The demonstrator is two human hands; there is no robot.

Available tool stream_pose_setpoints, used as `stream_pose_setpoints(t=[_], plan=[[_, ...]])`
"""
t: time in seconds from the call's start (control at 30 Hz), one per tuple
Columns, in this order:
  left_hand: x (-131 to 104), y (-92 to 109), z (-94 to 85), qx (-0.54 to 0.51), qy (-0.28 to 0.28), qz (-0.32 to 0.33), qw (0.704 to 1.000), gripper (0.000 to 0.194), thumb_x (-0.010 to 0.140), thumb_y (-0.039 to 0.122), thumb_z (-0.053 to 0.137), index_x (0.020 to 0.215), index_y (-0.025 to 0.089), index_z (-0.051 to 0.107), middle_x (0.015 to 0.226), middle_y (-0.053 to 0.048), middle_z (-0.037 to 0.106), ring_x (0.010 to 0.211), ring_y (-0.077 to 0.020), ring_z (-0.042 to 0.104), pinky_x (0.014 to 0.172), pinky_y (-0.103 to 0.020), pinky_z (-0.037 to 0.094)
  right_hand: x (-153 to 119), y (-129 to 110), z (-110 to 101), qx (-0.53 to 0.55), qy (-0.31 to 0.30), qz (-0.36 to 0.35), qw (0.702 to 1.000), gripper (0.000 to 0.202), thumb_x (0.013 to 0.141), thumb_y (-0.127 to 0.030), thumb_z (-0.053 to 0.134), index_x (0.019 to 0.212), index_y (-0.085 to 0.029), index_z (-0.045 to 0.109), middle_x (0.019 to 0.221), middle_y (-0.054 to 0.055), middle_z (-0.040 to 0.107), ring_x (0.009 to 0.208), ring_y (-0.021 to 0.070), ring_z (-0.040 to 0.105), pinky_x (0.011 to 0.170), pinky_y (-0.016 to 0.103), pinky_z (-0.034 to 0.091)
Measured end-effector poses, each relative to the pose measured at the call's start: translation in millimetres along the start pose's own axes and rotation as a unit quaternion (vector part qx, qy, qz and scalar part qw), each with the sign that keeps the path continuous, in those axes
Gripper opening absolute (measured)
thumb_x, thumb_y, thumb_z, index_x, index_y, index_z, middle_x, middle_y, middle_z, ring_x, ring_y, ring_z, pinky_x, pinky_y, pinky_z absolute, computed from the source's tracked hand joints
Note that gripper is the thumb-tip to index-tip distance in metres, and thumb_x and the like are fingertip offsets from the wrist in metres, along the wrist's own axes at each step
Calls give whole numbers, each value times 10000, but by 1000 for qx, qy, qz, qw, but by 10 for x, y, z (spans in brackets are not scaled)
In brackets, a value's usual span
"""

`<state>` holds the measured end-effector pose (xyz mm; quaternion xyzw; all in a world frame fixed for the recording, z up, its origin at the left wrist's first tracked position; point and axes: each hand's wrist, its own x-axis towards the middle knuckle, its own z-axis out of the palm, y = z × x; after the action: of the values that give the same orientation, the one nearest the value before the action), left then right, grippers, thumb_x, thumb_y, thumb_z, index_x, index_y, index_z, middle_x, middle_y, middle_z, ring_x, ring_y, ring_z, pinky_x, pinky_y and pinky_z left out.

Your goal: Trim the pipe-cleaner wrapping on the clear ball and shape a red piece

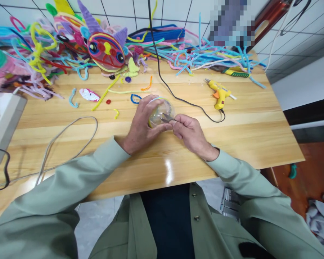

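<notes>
Clear rounded plastic shell with yellow rim (166, 106), midway between front and back edges of glossy pale wooden table (140, 171). Left hand (145, 124) cups it, fingers curled round; right hand (189, 132) pinches dark two-pointed metal tool (167, 118), tips at shell, contact unclear. Step: probably trimming or picking; next move calls for steady left grip. Yellow plastic glue gun (218, 94) toward right edge.

Grey-green jacket (118, 228), long cuffed sleeves (67, 181), metallic buttons (196, 218); dark top (166, 223).

I see one clear round piece (157, 110), one dark pointed tool (167, 118), one green-handled tool (239, 74), one glue gun (219, 95), one counter (245, 138), two sleeves (97, 163), two buttons (196, 218).
</notes>
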<state>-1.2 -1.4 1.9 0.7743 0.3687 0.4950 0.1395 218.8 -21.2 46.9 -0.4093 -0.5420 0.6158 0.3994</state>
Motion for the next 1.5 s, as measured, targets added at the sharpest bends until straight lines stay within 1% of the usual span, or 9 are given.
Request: stream_pose_setpoints(t=[0.13,0.27,0.4,0.53,0.73,0.93,1.33,1.43,1.5], plan=[[-5,-67,26,-28,-3,-18,999,858,961,851,774,1644,385,547,1637,-132,646,1578,-408,599,1368,-684,463,15,-58,-37,-2,-12,8,1000,501,984,-562,845,736,-237,555,579,-92,437,554,87,297,543,270,268],[20,-134,17,-16,-8,12,1000,957,932,849,812,1678,343,491,1623,-152,652,1561,-392,613,1329,-667,514,20,-155,-95,-19,-37,45,998,478,962,-517,863,723,-230,565,565,-93,445,534,75,281,525,265,220],[58,-107,-23,-32,-18,1,999,825,997,772,813,1629,314,544,1659,-173,631,1607,-400,581,1335,-658,505,19,-167,-109,-19,-31,45,998,459,946,-502,876,724,-225,585,557,-92,456,528,70,286,520,260,218],[95,-48,-67,-51,-35,-18,998,754,1010,736,823,1566,276,603,1571,-180,693,1529,-406,653,1324,-653,515,10,-154,-97,-17,-22,39,999,428,952,-511,870,746,-213,641,554,-92,455,527,73,301,524,263,232],[63,14,-59,-54,-13,7,998,615,1065,623,812,1567,335,603,1575,-168,700,1544,-385,652,1295,-669,550,-29,-147,-68,-1,-6,27,1000,468,956,-528,875,724,-222,608,564,-90,459,535,75,294,529,263,252],[10,48,-35,-36,-13,3,999,629,1094,593,787,1632,376,542,1640,-165,658,1558,-380,637,1290,-709,550,-61,-56,-41,26,8,33,999,411,969,-511,875,776,-213,667,574,-82,484,538,79,317,535,266,261],[-20,46,54,-21,32,21,999,605,1102,543,790,1619,341,550,1595,-160,686,1527,-365,661,1281,-661,561,-76,-9,61,41,59,32,997,499,906,-597,921,739,-221,639,595,-63,515,533,79,331,515,271,218],[-13,18,39,-18,17,9,1000,617,1113,583,756,1635,339,536,1593,-156,688,1542,-365,653,1301,-639,547,-42,-21,35,49,49,34,997,482,903,-578,920,739,-220,641,592,-66,513,527,77,332,519,271,216],[1,-13,18,-16,-3,-5,1000,743,1088,666,755,1689,327,480,1624,-167,664,1559,-375,641,1317,-622,537,-9,-68,-21,36,21,39,998,457,909,-554,911,745,-216,652,584,-70,513,522,75,330,526,270,227]])
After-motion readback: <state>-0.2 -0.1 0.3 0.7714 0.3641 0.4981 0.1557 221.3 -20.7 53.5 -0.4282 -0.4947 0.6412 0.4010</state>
